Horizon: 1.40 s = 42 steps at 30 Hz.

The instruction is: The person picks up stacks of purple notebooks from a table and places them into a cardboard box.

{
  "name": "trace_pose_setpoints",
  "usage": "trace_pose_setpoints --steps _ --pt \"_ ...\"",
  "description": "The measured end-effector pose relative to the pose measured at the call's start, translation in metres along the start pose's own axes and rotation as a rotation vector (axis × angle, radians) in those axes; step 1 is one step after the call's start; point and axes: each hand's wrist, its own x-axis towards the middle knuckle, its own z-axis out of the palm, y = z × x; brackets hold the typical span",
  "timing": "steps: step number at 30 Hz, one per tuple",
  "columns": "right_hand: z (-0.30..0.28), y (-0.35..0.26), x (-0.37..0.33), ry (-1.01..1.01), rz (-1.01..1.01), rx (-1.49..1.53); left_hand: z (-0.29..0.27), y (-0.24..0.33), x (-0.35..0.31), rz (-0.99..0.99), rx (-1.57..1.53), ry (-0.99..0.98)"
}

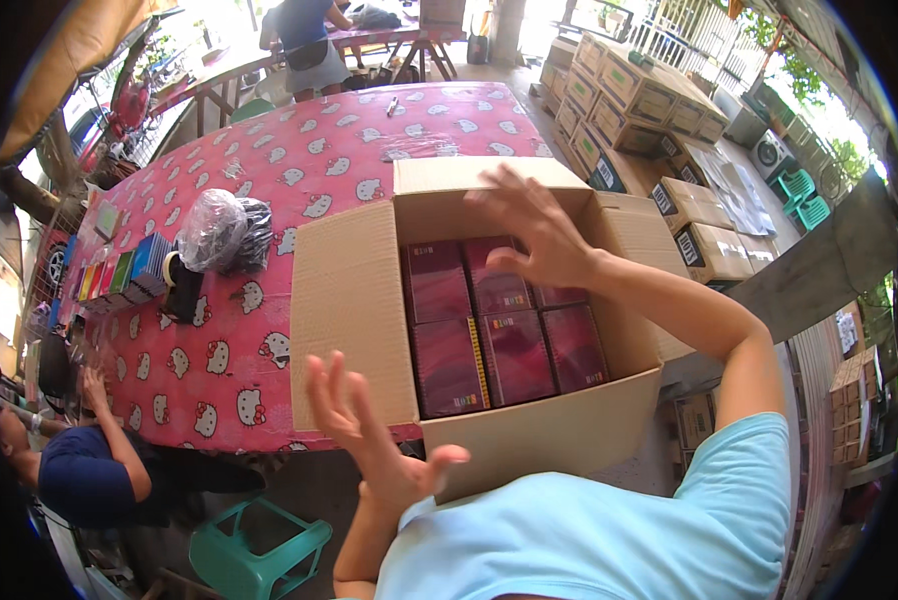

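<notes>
An open cardboard box (544, 440) stands in front of me at the table's edge, its flaps folded outward. Inside lie several dark maroon notebooks (517, 358) in two rows, wrapped in shiny clear plastic; one shows a yellow spiral edge. My right hand (537, 228) hovers over the far side of the box with fingers spread, hiding part of the back row. Fingers apart and palm turned up, my left hand (374, 425) is raised beside the near left corner and the left flap (347, 315). Neither hand holds anything.
The table has a pink patterned cover (234, 355). On it are bunched plastic bags (224, 232), a tape dispenser (181, 288) and a row of notebooks (129, 272). A person in dark blue (89, 465) sits at left. Stacked cartons (629, 95) and a green stool (254, 550) stand around.
</notes>
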Motion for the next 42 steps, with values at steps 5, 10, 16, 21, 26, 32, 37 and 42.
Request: trace_pose_setpoints --steps 5,10,16,21,26,32,37,42 --pt "0.094 -0.005 -0.041 -0.355 -0.256 -0.136 -0.011 0.015 0.001 -0.096 0.084 -0.586" --pt "0.092 0.008 -0.027 -0.447 -0.265 -0.031 0.011 -0.009 -0.027 -0.123 -0.065 -0.580" --pt "0.063 -0.005 0.027 0.132 -0.096 0.074 0.017 -0.016 -0.039 -0.120 -0.135 -0.466" --pt "0.127 0.002 -0.021 -0.395 -0.113 0.024 0.019 -0.014 -0.035 -0.089 -0.078 -0.489" --pt "0.105 -0.011 -0.004 -0.353 -0.250 0.059 0.013 -0.017 -0.040 -0.105 -0.054 -0.476" --pt "0.104 -0.022 -0.023 -0.619 -0.447 0.149 0.006 -0.013 -0.040 -0.070 -0.080 -0.479" --pt "0.105 -0.023 -0.018 -0.868 -0.572 -0.023 0.010 -0.009 -0.055 -0.051 0.045 -0.374" --pt "0.092 -0.021 0.008 -0.867 -0.758 0.013 0.014 -0.008 -0.059 -0.010 0.001 -0.341"
